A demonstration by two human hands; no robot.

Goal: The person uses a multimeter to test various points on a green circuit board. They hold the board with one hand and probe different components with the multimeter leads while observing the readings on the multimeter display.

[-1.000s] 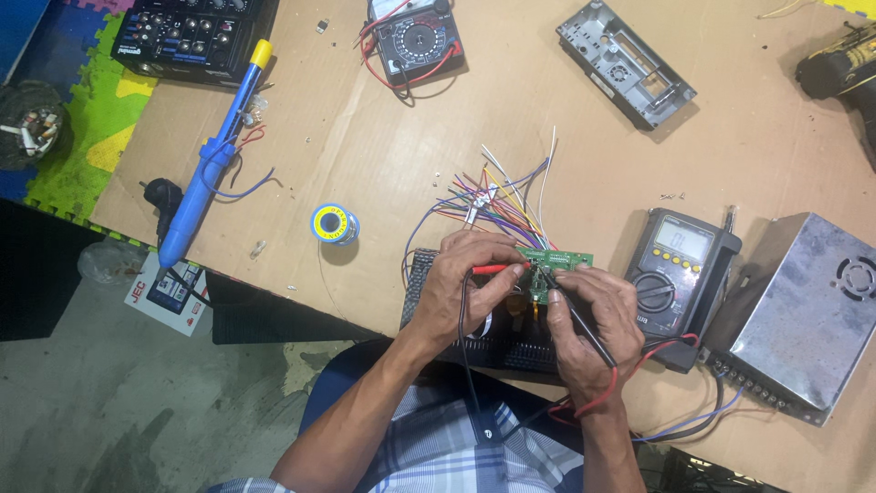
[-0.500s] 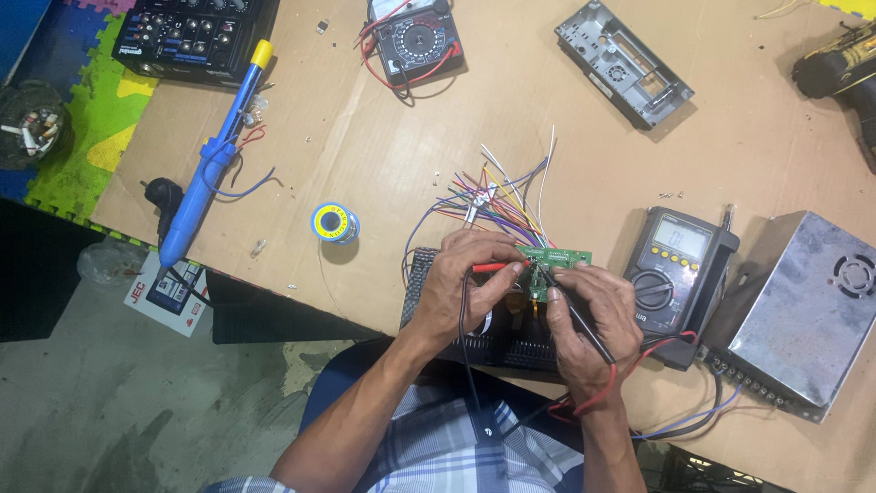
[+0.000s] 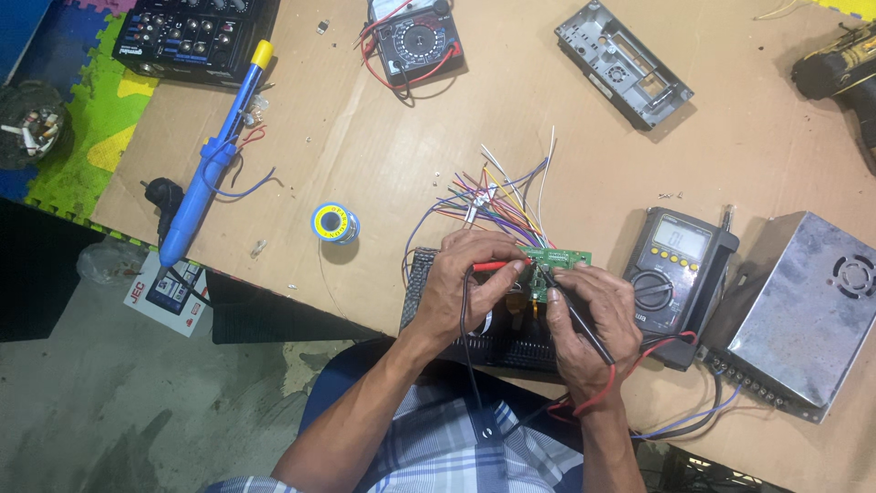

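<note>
In the head view, the left hand (image 3: 470, 278) pinches a red probe (image 3: 497, 266) and the right hand (image 3: 589, 315) grips a black probe (image 3: 584, 329); both tips touch the small green circuit board (image 3: 552, 265) at the counter (image 3: 365, 155) edge. The board looks light, stiff and fragile, with loose colored wires (image 3: 497, 196); it is best held by its edges.
</note>
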